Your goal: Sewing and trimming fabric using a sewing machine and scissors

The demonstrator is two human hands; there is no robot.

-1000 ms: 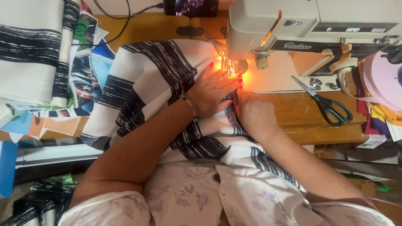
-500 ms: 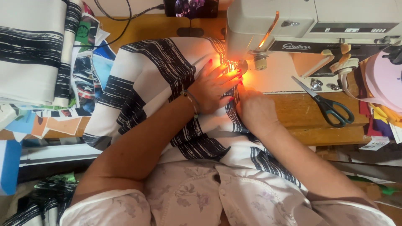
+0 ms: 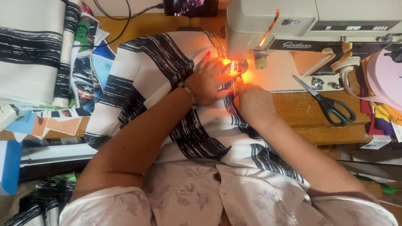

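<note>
A white fabric with black brush-like stripes (image 3: 159, 79) lies across the wooden table and runs under the head of a cream sewing machine (image 3: 293, 21). My left hand (image 3: 211, 79) rests flat on the fabric, fingers spread, just left of the lit needle area (image 3: 236, 69). My right hand (image 3: 251, 102) presses and pinches the fabric edge just in front of the needle. A warm orange lamp glow covers both sets of fingertips. The needle itself is hidden in the glare.
Dark-handled scissors (image 3: 328, 104) lie on the table right of my right hand. A folded stack of the same striped fabric (image 3: 35, 50) sits at the far left over coloured paper scraps. A pink roll (image 3: 387, 77) is at the right edge. Black cables (image 3: 121, 16) run along the back.
Both hands have stayed at the needle; the fabric has barely shifted. The view has moved only slightly.
</note>
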